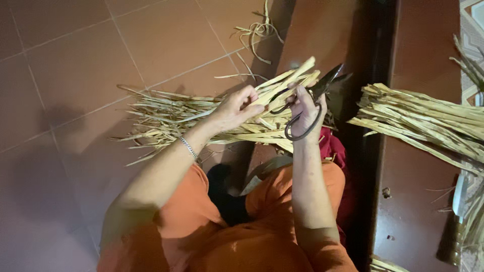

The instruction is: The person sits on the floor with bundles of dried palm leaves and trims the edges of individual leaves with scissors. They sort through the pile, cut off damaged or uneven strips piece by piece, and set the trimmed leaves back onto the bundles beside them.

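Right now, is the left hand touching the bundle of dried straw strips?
Touching. The head view shows the left hand with its fingers closed around the bundle of dried straw strips, while the right hand holds black scissors.

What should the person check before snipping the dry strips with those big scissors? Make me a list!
1. Right hand through the handle loop of the black scissors: ok.
2. Left hand gripping the bundle of dry strips: ok.
3. Left fingers away from the blades: cannot tell, they sit close.
4. Blades open around the strip ends: cannot tell.
5. Other strip pile lying apart on the right: ok.
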Demonstrator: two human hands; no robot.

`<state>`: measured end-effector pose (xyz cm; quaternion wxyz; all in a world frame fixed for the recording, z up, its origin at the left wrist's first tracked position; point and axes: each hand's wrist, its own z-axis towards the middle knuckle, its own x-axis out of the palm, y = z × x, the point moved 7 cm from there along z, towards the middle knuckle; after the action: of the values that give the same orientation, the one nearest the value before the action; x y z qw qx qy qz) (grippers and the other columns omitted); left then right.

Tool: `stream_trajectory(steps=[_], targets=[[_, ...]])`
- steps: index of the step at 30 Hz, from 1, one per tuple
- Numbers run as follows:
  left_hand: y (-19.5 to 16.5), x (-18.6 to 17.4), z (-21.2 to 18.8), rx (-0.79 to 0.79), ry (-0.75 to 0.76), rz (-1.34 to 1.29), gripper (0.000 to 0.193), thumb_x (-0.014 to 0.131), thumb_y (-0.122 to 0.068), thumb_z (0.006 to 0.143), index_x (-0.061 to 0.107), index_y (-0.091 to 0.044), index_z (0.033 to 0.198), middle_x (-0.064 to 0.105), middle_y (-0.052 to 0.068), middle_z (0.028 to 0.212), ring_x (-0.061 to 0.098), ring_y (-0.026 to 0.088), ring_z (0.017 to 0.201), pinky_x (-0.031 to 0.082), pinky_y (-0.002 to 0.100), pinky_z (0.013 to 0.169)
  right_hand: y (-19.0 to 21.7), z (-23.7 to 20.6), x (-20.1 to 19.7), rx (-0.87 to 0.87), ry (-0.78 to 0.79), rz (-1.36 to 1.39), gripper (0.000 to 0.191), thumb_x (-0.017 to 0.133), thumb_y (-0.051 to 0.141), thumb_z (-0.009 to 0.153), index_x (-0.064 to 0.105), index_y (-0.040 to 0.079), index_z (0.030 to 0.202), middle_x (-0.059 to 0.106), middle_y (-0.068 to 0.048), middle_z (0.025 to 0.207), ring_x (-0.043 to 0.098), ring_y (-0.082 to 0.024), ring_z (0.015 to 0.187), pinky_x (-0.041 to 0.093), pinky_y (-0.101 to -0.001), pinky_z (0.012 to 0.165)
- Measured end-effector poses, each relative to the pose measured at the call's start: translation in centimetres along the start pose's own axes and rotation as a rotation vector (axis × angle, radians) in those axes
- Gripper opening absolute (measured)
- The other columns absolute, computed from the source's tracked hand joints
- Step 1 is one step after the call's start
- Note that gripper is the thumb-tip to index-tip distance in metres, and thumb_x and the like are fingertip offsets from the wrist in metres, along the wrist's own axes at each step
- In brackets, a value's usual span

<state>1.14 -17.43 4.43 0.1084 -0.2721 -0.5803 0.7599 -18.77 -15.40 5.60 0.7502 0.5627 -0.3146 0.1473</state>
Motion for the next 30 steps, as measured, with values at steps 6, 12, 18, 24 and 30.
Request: stream_trajectory(steps=[6,12,18,24,30], targets=[[1.6,1.8,-0.2,0.054,0.093,-0.205,0.019,0.062,-0.018,0.106,0.047,-0.007,0.105,0.061,0.003,0.093,0.072,0.011,0.087,0.052,0.027,0.075,0.0,0.5,-1.6,0.003,-0.131,-0.094,0.018,0.068,0.002,0.098,0.058,0.009,0.112,0.068,-0.005,0.101,0.068,-0.017,0.091,0.055,-0.0332,0.078],[3.6,3.7,-0.1,-0.033,0.146,-0.234,0.019,0.058,-0.021,0.108,0.044,-0.007,0.106,0.067,0.003,0.092,0.072,0.011,0.083,0.053,0.027,0.073,-0.3,-0.5,-1.4,0.071,-0.077,0.05,0.022,0.065,0.003,0.091,0.061,0.009,0.112,0.075,-0.008,0.099,0.072,-0.018,0.094,0.059,-0.0343,0.087],[2.5,4.6,0.5,-0.048,0.227,-0.14,0.033,0.068,-0.023,0.099,0.049,-0.003,0.118,0.071,0.005,0.097,0.07,0.015,0.089,0.056,0.028,0.077,0.5,-1.3,-0.9,-0.05,-0.032,-0.241,0.026,0.074,-0.004,0.085,0.063,0.007,0.106,0.073,-0.001,0.093,0.071,-0.014,0.088,0.056,-0.0288,0.085],[1.0,5.4,1.7,-0.09,0.064,-0.38,0.025,0.063,-0.025,0.104,0.054,-0.003,0.112,0.067,0.004,0.093,0.068,0.012,0.08,0.061,0.028,0.066,-1.0,-3.0,-0.5,-0.015,-0.014,-0.245,0.029,0.08,-0.007,0.089,0.064,0.006,0.11,0.061,0.003,0.087,0.058,-0.009,0.077,0.047,-0.0253,0.071],[0.9,3.7,1.9,-0.181,-0.125,-0.322,0.021,0.063,-0.024,0.102,0.054,-0.005,0.107,0.062,0.003,0.079,0.054,0.005,0.058,0.047,0.021,0.047,-0.3,-2.9,-0.4,-0.093,0.026,-0.411,0.009,0.068,0.007,0.101,0.063,0.005,0.109,0.072,-0.003,0.093,0.058,-0.008,0.07,0.047,-0.0242,0.064]])
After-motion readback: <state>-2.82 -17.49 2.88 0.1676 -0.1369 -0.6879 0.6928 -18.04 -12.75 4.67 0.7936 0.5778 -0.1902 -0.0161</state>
